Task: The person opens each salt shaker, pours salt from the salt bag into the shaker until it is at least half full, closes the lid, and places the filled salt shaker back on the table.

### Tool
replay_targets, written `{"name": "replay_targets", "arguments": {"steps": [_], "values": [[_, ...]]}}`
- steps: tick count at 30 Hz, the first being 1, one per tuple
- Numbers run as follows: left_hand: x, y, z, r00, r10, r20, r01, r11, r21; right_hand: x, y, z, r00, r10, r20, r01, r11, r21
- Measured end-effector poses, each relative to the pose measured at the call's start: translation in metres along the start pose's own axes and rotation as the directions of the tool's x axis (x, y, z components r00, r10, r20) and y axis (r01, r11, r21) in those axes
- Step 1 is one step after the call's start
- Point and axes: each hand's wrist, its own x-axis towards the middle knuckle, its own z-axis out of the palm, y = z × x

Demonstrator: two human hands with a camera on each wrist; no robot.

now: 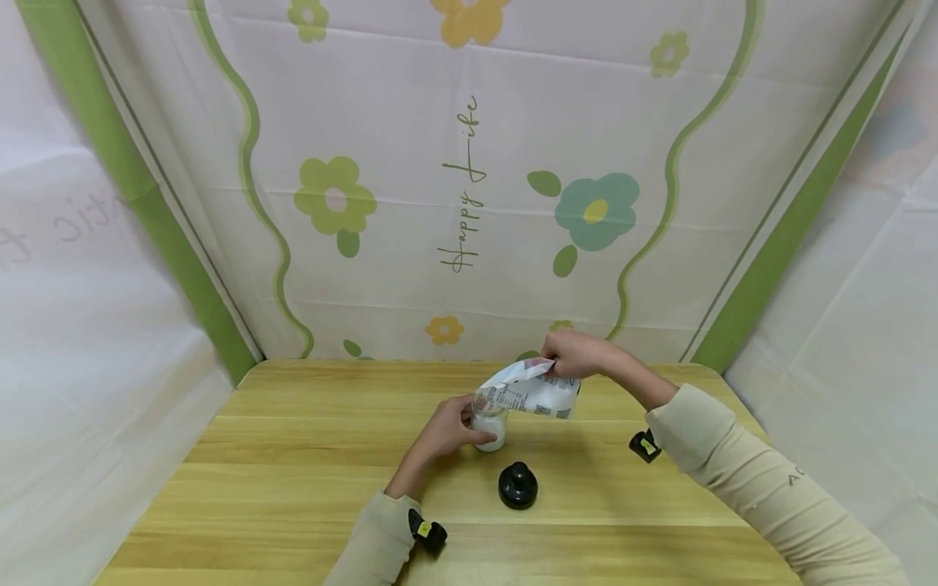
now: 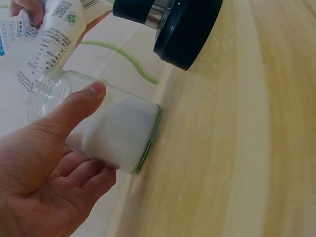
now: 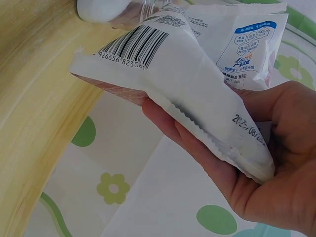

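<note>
Beige sleeves (image 1: 769, 496); dark lettering (image 1: 795, 474) on right; black wrist cameras (image 1: 432, 536), yellow labels (image 1: 424, 529)

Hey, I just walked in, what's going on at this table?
A person's left hand holds a glass jar on the wooden table, while the right hand tips a white packet at its mouth. White contents partly fill the jar. A black lid-like piece sits apart from it. Whether anything's flowing, I can't tell.

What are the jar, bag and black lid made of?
Jar: probably glass; it's clear and shiny, with a greenish bottom edge.
Bag: likely thin plastic film; it's white, printed and creased.
Lid: maybe plastic, smooth black; its silvery band looks like metal.
</note>
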Motion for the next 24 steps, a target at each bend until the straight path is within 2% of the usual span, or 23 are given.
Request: {"name": "replay_targets", "arguments": {"steps": [24], "values": [[0.0008,-0.0018,0.0001,1.000,0.010,0.007,-0.010,1.000,-0.018,0.0000,-0.0020,-0.0009,1.000,-0.020,-0.006,0.019,1.000,-0.025]]}}
